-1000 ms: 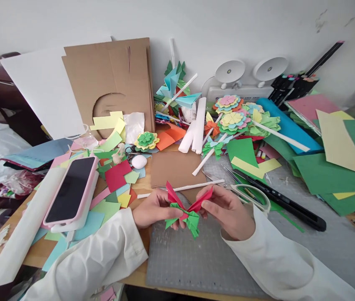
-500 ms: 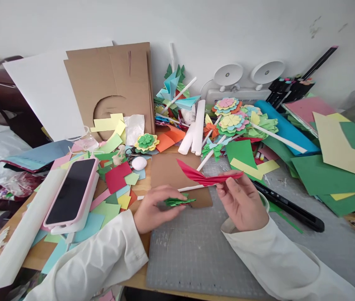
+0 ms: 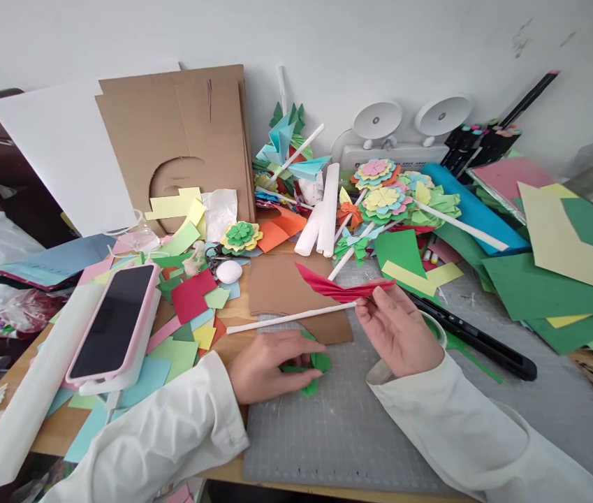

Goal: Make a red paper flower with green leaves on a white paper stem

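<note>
While the left hand (image 3: 269, 363) lies palm-down on the grey cutting mat (image 3: 327, 433), its fingers are spread flat and press on a green folded paper piece (image 3: 314, 365), which peeks out from under the fingertips near the mat's far edge. Up to the right, the right hand (image 3: 398, 332) is raised above the mat, its thumb and forefinger pinched shut on one end of a red folded paper piece (image 3: 341, 288), which stretches leftward in the air over a brown cardboard sheet (image 3: 280, 286); the other fingers curl loosely. Just beneath the red piece, a white rolled paper stick (image 3: 286, 319) lies across the cardboard and the mat's edge, apart from both hands. On the left, a phone in a pink case (image 3: 112, 325) rests on a white box among coloured paper scraps (image 3: 194, 307). Beyond the right hand sit layered paper flowers (image 3: 385, 195) and green paper sheets (image 3: 542, 293), and a black cutter (image 3: 479, 342) lies near the wrist.
</note>
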`<act>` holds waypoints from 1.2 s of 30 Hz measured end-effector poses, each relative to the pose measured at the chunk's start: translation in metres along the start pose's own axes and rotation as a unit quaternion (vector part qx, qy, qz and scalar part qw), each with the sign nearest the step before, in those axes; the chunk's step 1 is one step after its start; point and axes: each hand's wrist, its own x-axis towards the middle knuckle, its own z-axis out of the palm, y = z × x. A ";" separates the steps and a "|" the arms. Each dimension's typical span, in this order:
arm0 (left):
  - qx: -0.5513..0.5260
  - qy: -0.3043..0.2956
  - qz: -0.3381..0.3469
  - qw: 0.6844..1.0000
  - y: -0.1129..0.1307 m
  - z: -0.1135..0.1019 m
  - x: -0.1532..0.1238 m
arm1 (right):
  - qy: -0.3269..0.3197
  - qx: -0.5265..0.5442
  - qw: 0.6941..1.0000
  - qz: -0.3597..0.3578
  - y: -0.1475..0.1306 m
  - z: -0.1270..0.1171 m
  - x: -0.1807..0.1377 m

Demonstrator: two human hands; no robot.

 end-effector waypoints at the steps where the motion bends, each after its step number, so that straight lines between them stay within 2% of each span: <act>1: -0.020 0.015 -0.023 0.999 0.001 0.000 -0.001 | 0.003 0.000 1.000 0.005 0.000 0.001 0.000; 3: -0.063 0.024 -0.028 0.997 0.003 0.000 -0.003 | 0.011 0.000 1.000 0.017 -0.001 0.002 0.000; 8: -0.138 -0.018 0.042 0.989 0.009 -0.003 -0.003 | 0.011 0.001 0.999 0.032 -0.003 0.003 -0.001; 11: -0.181 0.009 -0.010 0.983 0.010 -0.003 -0.001 | -0.013 -0.001 0.999 0.037 -0.001 0.003 -0.002; 14: -0.259 0.078 -0.093 0.958 0.009 -0.004 0.001 | -0.071 -0.027 0.996 0.045 0.002 0.005 -0.005; 18: -0.364 0.135 -0.107 0.915 0.007 -0.009 0.003 | -0.164 -0.072 0.981 0.080 0.008 0.008 -0.014; 21: -0.412 0.135 -0.112 0.894 0.008 -0.012 0.003 | -0.194 -0.080 0.972 0.103 0.011 0.009 -0.017; 24: -0.455 0.118 -0.127 0.874 0.008 -0.012 0.003 | -0.180 -0.080 0.976 0.096 0.010 0.009 -0.016; 29: -0.491 0.171 -0.132 0.844 0.000 -0.012 0.001 | -0.140 -0.090 0.983 0.073 0.010 0.009 -0.013; 32: -0.495 0.177 -0.131 0.841 -0.003 -0.012 0.001 | -0.188 -0.113 0.973 0.069 0.013 0.007 -0.014; 36: -0.515 0.141 -0.153 0.832 -0.002 -0.011 0.002 | -0.278 -0.163 0.944 0.065 0.019 0.004 -0.017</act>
